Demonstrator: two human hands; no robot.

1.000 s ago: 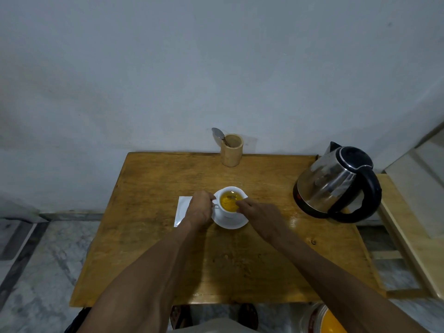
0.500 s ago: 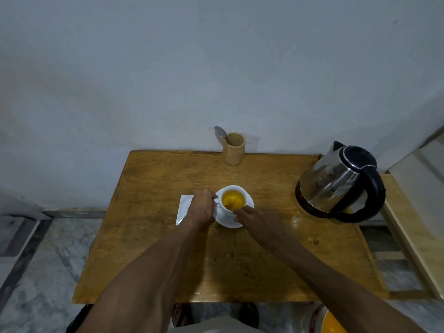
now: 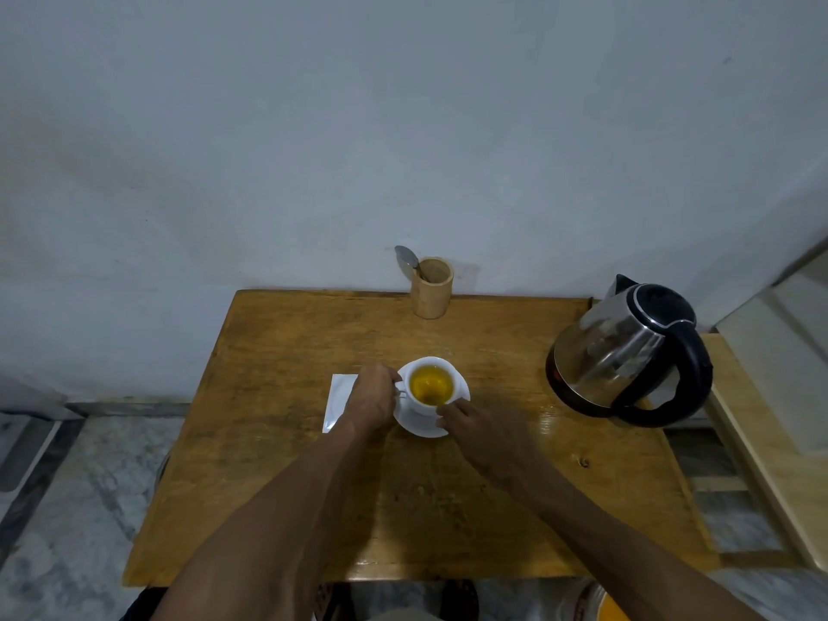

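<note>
A white cup [image 3: 423,410] filled with yellow tea stands on a white saucer [image 3: 416,427] in the middle of the wooden table [image 3: 286,351]. My left hand [image 3: 374,398] pinches the cup's handle from the left. My right hand [image 3: 481,430] grips the saucer's near right edge with curled fingers. Cup and saucer both rest on the table.
A white paper packet [image 3: 338,396] lies flat just left of the saucer, partly under my left hand. A wooden holder [image 3: 431,289] with a spoon [image 3: 405,257] stands at the back edge. A steel and black electric kettle [image 3: 623,351] sits at the right.
My right hand has moved from over the cup's rim down to the saucer's near edge. My left hand has stayed on the handle.
</note>
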